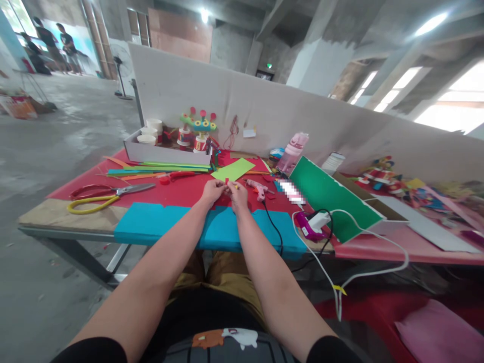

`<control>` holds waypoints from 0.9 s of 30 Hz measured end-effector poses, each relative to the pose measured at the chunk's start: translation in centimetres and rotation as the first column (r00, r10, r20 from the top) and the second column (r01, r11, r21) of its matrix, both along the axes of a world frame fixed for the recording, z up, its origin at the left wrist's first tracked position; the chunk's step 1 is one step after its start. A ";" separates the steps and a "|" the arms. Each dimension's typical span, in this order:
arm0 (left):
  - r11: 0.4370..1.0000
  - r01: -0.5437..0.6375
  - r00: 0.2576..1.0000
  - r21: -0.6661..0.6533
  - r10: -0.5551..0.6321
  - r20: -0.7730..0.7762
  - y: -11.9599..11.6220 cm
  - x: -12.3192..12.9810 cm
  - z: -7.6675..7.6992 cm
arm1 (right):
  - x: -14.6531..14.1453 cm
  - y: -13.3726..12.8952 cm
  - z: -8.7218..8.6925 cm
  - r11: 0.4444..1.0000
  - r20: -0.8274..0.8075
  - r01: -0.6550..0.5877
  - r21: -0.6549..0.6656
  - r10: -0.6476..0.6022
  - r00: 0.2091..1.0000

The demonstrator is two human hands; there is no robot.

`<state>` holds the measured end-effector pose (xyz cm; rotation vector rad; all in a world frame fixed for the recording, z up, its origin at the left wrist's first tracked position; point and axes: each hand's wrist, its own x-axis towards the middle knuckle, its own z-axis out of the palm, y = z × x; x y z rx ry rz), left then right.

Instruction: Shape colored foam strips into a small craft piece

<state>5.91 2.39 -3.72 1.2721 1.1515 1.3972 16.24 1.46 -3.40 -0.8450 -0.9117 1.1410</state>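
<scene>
My left hand [214, 191] and my right hand [238, 194] meet over the near edge of the table, fingertips pinched together. A small red piece [227, 180] shows between them, its kind too small to tell. A bit of yellow shows at the right fingers. Just beyond lies a light green sheet [234, 170]. To the right of my right hand rests a pink glue gun [258, 189] with a black cord. Under my wrists is a blue sheet [151, 222] along the table edge.
Large scissors [109, 195] and red-handled pliers [177, 175] lie left, near coloured strips [151, 166]. A white box [166, 153] holds paper cups. A pink bottle [293, 151], green board [333, 199] and purple power strip [310, 227] with cables stand right. A partition [212, 91] rises behind.
</scene>
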 end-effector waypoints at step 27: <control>0.999 0.027 1.000 0.039 -0.027 -0.003 0.0 0.1 -0.2 | 0.0 0.0 -0.1 1.000 0.073 -0.006 0.015 0.005 0.997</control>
